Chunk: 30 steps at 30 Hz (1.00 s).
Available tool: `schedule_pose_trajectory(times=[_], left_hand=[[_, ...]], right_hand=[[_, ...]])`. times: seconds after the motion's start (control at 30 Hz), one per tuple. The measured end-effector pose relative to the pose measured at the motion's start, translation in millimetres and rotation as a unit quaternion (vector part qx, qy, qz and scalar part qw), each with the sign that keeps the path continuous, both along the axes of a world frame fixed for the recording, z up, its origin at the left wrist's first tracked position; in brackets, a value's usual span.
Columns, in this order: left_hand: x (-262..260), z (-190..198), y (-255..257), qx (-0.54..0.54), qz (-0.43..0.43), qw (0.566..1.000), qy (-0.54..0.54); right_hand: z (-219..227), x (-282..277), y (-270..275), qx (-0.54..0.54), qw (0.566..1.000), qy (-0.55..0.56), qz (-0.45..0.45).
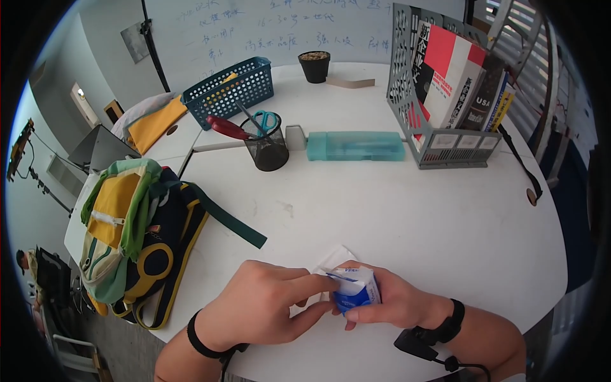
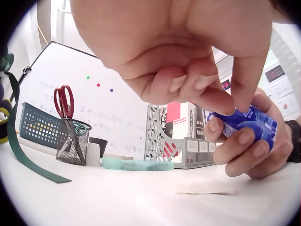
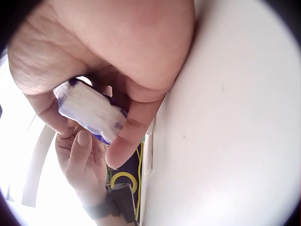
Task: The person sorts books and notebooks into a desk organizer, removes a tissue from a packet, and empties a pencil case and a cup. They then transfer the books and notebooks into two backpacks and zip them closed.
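My right hand [image 1: 404, 299] holds a small blue-and-white pack of tissues [image 1: 356, 294] over the near part of the table, fingers wrapped round it. From the left, my left hand [image 1: 267, 302] reaches to the pack; its thumb and forefinger pinch the pack's top edge, and the other fingers are curled in. In the right wrist view the pack's pale side [image 3: 91, 110] shows between thumb and fingers. A white tissue [image 2: 204, 191] lies flat on the table just beyond the hands, partly hidden behind them in the head view.
A green, yellow and navy backpack [image 1: 133, 235] lies at left, its strap [image 1: 229, 218] reaching across the table [image 1: 445, 223]. Farther back stand a mesh pen cup [image 1: 267, 151], a teal case [image 1: 355, 146], a grey book rack [image 1: 455, 143], a blue basket [image 1: 232, 90] and a small pot [image 1: 314, 69].
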<state>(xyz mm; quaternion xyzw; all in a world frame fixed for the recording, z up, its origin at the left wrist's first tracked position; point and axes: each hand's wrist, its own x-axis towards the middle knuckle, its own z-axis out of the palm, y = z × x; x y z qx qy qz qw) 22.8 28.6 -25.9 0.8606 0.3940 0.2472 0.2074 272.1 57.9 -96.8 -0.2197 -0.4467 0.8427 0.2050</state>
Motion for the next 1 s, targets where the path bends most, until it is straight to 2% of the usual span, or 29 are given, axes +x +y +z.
schedule_pose_trajectory(times=[0.07, 0.13, 0.2, 0.27, 0.3, 0.33, 0.4, 0.47, 0.57, 0.6, 0.7, 0.73, 0.8, 0.83, 0.9, 0.93, 1.0], left_hand=[[0.4, 1.0, -0.4, -0.022, 0.008, 1.000, -0.005], [2.6, -0.9, -1.1, -0.039, -0.012, 0.999, 0.036], [0.6, -4.7, 0.6, -0.023, -0.019, 0.999, 0.012], [-6.6, 1.4, 2.1, -0.045, 0.040, 0.996, -0.058], [-10.7, 5.3, 1.0, -0.120, 0.103, 0.987, -0.032], [-11.4, 1.5, 4.5, -0.119, 0.103, 0.987, -0.032], [-14.2, -13.0, 14.9, -0.049, 0.125, 0.990, 0.037], [-13.3, -15.4, 16.4, -0.081, 0.147, 0.983, 0.074], [-18.5, -13.1, 14.5, -0.141, 0.085, 0.973, 0.165], [-18.6, -10.3, 15.0, -0.142, 0.080, 0.973, 0.164], [-14.7, 6.6, 18.2, -0.273, 0.074, 0.934, 0.220], [-17.4, 6.3, 17.5, -0.273, 0.076, 0.933, 0.220], [-26.0, 6.4, 16.1, -0.298, 0.102, 0.939, 0.141], [-28.9, 10.3, 16.3, -0.298, 0.101, 0.939, 0.141], [-33.4, 22.0, 17.9, -0.259, 0.037, 0.964, 0.046], [-35.2, 21.0, 18.0, -0.258, 0.037, 0.964, 0.047], [-38.9, 13.0, 15.8, -0.231, -0.034, 0.966, -0.111]], right_hand=[[5.7, 0.2, 1.1, 0.041, 0.999, -0.009, 0.017], [4.4, 2.3, 4.9, 0.039, 0.999, -0.021, 0.026], [3.1, 2.9, 7.1, 0.038, 0.998, -0.032, 0.034], [3.0, 3.6, 8.1, -0.002, 1.000, 0.004, 0.003], [1.7, 4.3, 8.5, -0.001, 1.000, 0.004, 0.002], [-0.9, 4.9, 8.9, -0.011, 1.000, 0.016, -0.001], [-4.8, 5.4, 9.7, -0.030, 0.999, 0.039, -0.004], [-4.6, 6.1, 11.7, -0.047, 0.997, 0.061, 0.007], [-1.8, 5.9, 14.2, -0.076, 0.993, 0.086, 0.005], [-1.7, 7.1, 12.9, -0.092, 0.992, 0.088, -0.003], [-6.6, 6.3, 12.9, -0.068, 0.994, 0.084, -0.010], [-6.8, 4.9, 12.6, -0.063, 0.995, 0.075, -0.024], [-6.7, 4.7, 13.4, -0.061, 0.995, 0.078, -0.030], [-6.5, 5.4, 13.4, -0.059, 0.994, 0.081, -0.038], [-3.5, 3.9, 12.2, -0.062, 0.994, 0.076, -0.043], [-2.4, 3.3, 11.9, -0.065, 0.994, 0.069, -0.045], [-4.8, 3.5, 13.0, -0.065, 0.995, 0.063, -0.034]])
